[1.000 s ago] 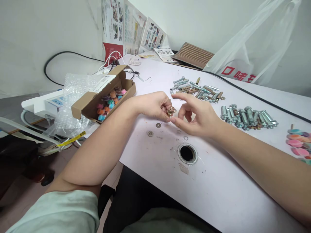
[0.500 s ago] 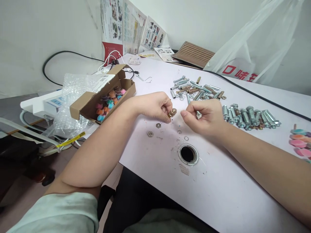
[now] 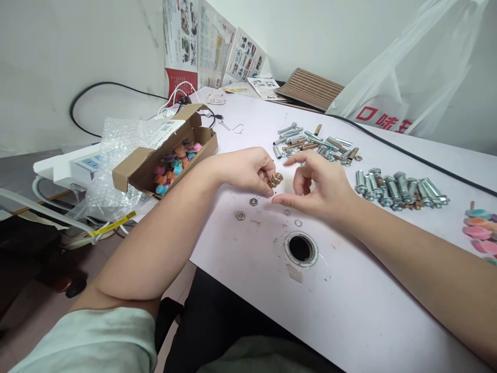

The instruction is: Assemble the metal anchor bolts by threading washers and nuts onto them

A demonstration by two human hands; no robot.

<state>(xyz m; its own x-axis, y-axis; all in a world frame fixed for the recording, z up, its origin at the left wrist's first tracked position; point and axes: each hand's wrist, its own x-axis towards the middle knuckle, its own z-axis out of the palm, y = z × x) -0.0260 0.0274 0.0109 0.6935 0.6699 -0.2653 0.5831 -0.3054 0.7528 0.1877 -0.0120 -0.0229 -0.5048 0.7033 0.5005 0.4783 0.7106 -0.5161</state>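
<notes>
My left hand is closed around a brass-coloured bolt, whose end with a nut or washer pokes out past the fingertips. Just to its right, my right hand is open, thumb and forefinger spread apart around the bolt's end without visibly touching it. Nothing shows between those fingers. Below the left hand lie two hex nuts, one nearer and one farther. Under the right hand are two thin washers, one partly by the thumb and another close to the round table hole.
Loose bolts and sleeves are heaped behind my right hand. Assembled sleeve bolts lie in a row at right. A cardboard box of coloured pieces stands at left beside bubble wrap. A black cable crosses the back right.
My right hand has opened from a loose fist and moved slightly left, its fingers spreading near the bolt. My left hand has stayed in place with the bolt.
</notes>
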